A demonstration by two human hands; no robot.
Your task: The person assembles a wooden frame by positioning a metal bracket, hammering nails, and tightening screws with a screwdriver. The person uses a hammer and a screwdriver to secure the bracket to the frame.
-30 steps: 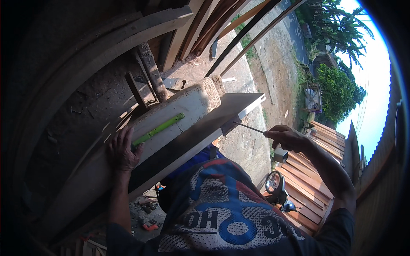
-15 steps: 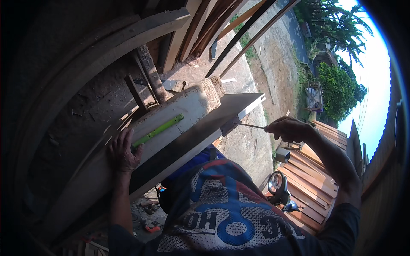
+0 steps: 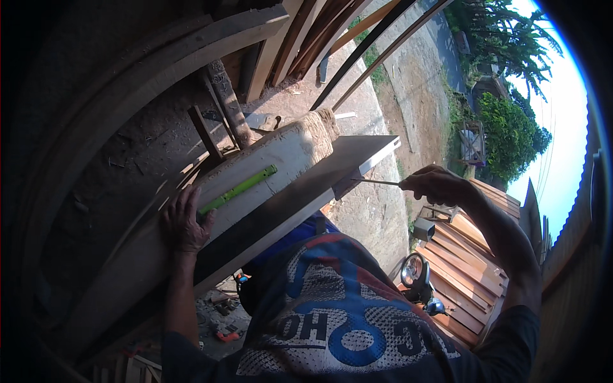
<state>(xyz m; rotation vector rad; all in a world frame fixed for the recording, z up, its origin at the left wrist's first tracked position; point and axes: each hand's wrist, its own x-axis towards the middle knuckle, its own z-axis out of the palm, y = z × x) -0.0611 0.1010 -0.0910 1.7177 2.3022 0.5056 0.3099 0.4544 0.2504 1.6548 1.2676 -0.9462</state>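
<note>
My left hand lies with its fingers spread on a thick pale timber. Its thumb is close to the lower end of a bright green strip-like tool, which lies along the timber. Beside the timber, a dark wooden panel stands on its long edge with its narrow pale side toward me. My right hand is closed round a thin-shafted screwdriver, whose handle the fingers hide. The shaft points left, its tip at a dark hinge-like plate on the panel's pale edge.
A curved timber arches at upper left. Several boards lean at the top. Stacked planks and a motorbike are at right. Below the panel, tools such as an orange-red one lie on the ground.
The view has shifted slightly. The fingers of my right hand have changed their hold a little, while the screwdriver's tip stays at the plate. My left hand rests in the same place.
</note>
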